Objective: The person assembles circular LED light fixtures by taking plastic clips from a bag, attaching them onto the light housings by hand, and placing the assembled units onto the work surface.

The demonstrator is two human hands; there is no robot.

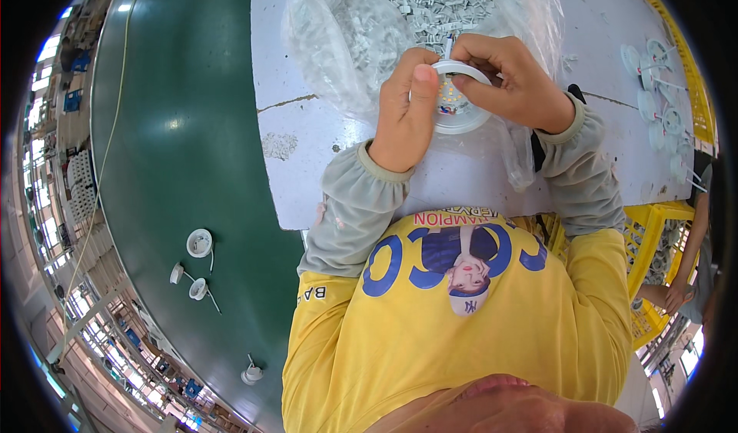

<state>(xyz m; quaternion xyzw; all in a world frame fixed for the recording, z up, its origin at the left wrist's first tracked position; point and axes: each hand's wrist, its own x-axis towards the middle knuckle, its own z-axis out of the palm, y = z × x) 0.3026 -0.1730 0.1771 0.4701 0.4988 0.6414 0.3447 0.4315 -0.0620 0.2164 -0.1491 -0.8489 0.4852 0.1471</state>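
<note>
Between my two hands is a round white lamp housing (pixel 461 122), with a board of small yellow LEDs inside it and a short wire standing up at its far rim. My left hand (pixel 409 110) grips its left side, thumb over the rim. On the far right side, my right hand (pixel 513 79) has its fingers curled at the edge, with the thumb reaching inside the ring. Whatever small part those fingers may pinch is hidden. Just beyond my hands lies a clear plastic bag (pixel 346 41), opened over a heap of small pale grey plastic clips (pixel 438 6).
The white table (pixel 300 179) borders a green surface (pixel 184 148) on the left, where several white lamp housings (pixel 200 243) lie. More housings with wires (pixel 650 102) are at the far right. Yellow crates (pixel 653 225) and another person's arm (pixel 684 271) are at the right.
</note>
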